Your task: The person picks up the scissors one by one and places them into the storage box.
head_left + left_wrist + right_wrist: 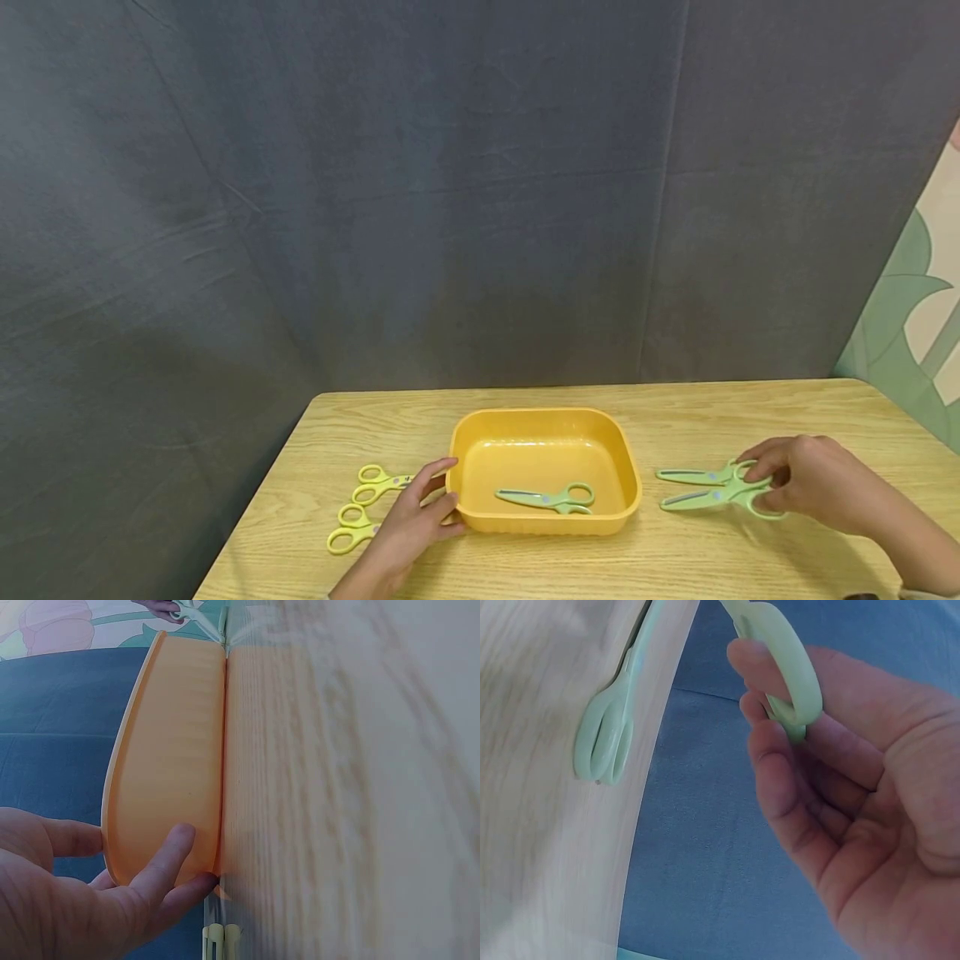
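My left hand (416,521) touches the left end of a yellow tray (551,523) from outside, its fingers spread near the rim and against the wall. Inside the tray lies a pair of green scissors (542,499). To the right, my right hand (813,483) pinches the handle of a second green pair (701,499), which seems slightly raised above the table. Just behind it lies another green pair (690,477). In the right wrist view, the fingers curl round the held handle (799,675), while the other pair's handles (604,742) rest on the tabletop.
Two yellow pairs of scissors, a farther one (372,485) and a nearer one (351,531), lie left of the tray, partly covered by my left hand. A dark curtain (480,208) hangs behind the wooden table (795,408). A patterned wall (922,333) stands at the right.
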`<act>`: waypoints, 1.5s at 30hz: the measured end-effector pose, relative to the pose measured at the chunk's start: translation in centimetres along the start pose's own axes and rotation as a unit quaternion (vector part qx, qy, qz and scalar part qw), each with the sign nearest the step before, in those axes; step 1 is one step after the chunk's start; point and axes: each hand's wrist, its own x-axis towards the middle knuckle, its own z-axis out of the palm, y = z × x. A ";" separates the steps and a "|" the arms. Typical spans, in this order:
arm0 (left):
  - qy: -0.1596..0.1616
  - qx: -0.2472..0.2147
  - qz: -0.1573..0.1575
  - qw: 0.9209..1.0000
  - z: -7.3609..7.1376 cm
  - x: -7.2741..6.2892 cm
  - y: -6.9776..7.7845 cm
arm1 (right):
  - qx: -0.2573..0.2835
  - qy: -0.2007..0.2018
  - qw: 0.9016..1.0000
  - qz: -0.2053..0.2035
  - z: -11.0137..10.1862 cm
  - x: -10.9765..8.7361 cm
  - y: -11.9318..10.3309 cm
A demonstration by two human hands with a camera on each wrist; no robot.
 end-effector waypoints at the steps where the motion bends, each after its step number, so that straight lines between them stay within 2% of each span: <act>1: 0.000 0.000 0.000 1.000 0.0 0.0 0.0 | 0.001 0.001 1.000 0.001 0.0 0.0 0.0; 16: 0.001 -0.004 0.002 1.000 0.0 0.1 0.1 | 0.013 0.001 1.000 0.027 -0.3 -0.1 -0.4; 24: 0.002 -0.003 0.002 1.000 0.0 0.1 0.0 | 0.009 0.015 0.999 0.028 -0.5 -0.1 -0.4; 28: 0.002 -0.001 0.002 1.000 0.0 0.1 0.0 | 0.007 0.030 0.999 0.022 -0.4 -0.1 -0.5; 35: 0.002 -0.004 0.003 1.000 0.0 0.0 0.0 | 0.001 0.086 0.996 -0.007 0.0 -0.4 -0.4; 39: 0.002 -0.005 0.003 1.000 0.0 0.0 0.0 | 0.007 0.087 0.996 -0.005 -0.2 -0.4 -0.5; 45: 0.002 -0.005 0.003 1.000 0.1 0.1 -0.1 | 0.011 0.067 0.997 0.019 -0.7 -0.4 -0.7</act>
